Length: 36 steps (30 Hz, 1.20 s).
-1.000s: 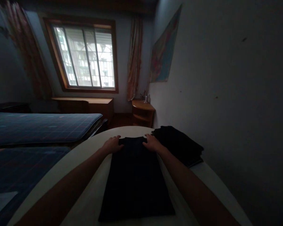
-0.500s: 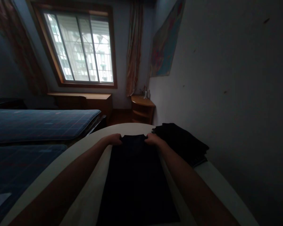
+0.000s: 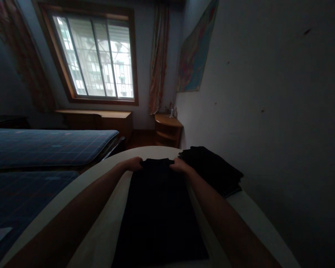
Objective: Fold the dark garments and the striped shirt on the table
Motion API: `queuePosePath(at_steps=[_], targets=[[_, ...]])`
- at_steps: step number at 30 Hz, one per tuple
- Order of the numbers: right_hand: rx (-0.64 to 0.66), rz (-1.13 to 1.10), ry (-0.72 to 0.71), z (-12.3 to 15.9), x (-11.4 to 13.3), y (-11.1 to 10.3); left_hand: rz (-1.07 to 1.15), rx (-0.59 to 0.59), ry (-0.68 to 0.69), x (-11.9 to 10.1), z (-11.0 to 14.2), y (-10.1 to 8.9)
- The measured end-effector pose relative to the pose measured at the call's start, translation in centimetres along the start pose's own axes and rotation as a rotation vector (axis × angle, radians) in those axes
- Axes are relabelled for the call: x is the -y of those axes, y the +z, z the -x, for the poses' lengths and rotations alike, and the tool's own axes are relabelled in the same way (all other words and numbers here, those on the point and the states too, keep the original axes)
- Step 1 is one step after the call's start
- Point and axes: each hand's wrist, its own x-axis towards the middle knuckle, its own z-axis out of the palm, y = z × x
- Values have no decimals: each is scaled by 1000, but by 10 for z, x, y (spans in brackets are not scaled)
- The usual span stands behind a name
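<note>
A dark folded garment (image 3: pixel 160 212), perhaps a shirt, lies lengthwise in front of me on a pale round table (image 3: pixel 100 238). At its far left corner, my left hand (image 3: pixel 134 163) is closed with the cloth pinched between thumb and fingers. My right hand (image 3: pixel 179 165) grips the far right corner in the same way. Between the two hands the garment's far edge runs nearly straight. Just beyond my right hand and forearm sits a stack of folded dark clothes (image 3: pixel 212 169). The dim light hides the garment's details.
A bare wall (image 3: pixel 268 141) rises close on the right behind the stack. To the left are mattresses with a blue plaid cover (image 3: pixel 53 147). A corner shelf (image 3: pixel 169 121) and a desk (image 3: pixel 108 116) stand beyond the table, below the window (image 3: pixel 97 59).
Both hands went from fingers spread over the garment's far corners to closed grips on them. My view tilted down then slightly back; the stack stayed in place.
</note>
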Motion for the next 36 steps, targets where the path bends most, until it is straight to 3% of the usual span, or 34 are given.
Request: queuePosePath(at_steps=[9,14,18,25,30,36], targets=[[-143,-96,-112,26,1,-30,63,-146,176,-4,45,-33],[-267,-133,-202,70,3,-50,76,-240,283,-11,86,-39],[-342,-172,-291,110,1,-54,119,-297,355,-19,123,-34],[-513,-171,-477,181,-10,-32,366,-325,387,-31,178,-3],[-473,-179,-581,218,-22,-2,384,-374,440,-24,203,34],[-381,-157,-647,233,-39,22,312,-478,497,-11,219,81]])
